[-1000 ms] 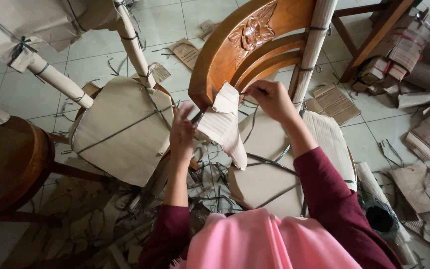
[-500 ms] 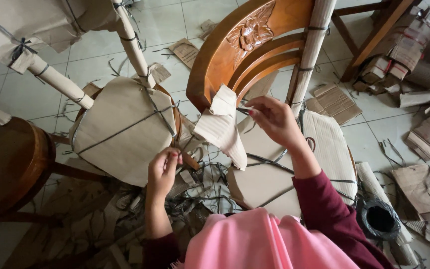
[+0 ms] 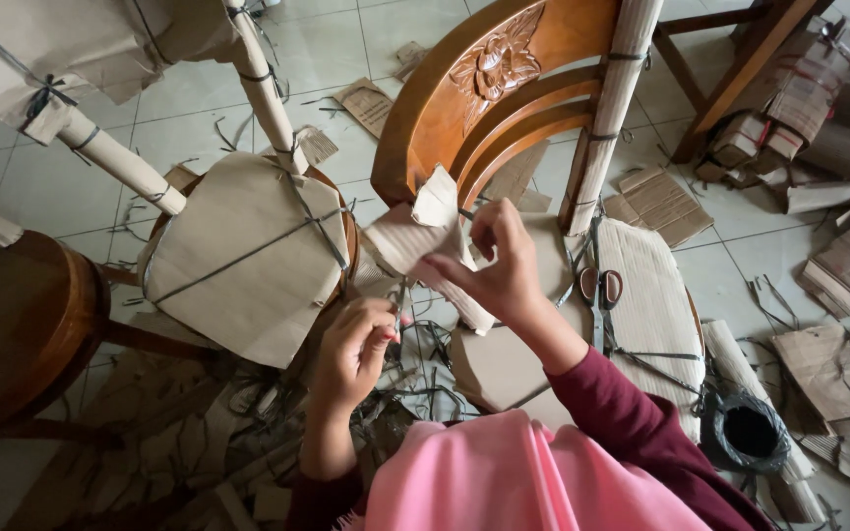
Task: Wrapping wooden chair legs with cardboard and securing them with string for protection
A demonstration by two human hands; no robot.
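A carved wooden chair (image 3: 504,79) stands in front of me, its seat and right post wrapped in corrugated cardboard. On its left post hangs a loose cardboard wrap (image 3: 415,241). My right hand (image 3: 499,265) pinches this wrap from the right, fingers closed on its edge. Lower down and closer to my body, my left hand (image 3: 356,349) is closed around a thin grey strap (image 3: 401,307) that runs up toward the wrap. A pair of scissors (image 3: 598,293) lies on the covered seat, just right of my right hand.
A second chair (image 3: 248,251), wrapped and strapped in cardboard, stands at left next to a bare round wooden seat (image 3: 12,324). Cardboard scraps (image 3: 843,364) and cut strap ends litter the tiled floor. A black strap roll (image 3: 750,433) lies at lower right.
My left hand has come off the cardboard wrap and drawn down toward my body with the strap. My right hand has stayed at the wrap, sinking slightly.
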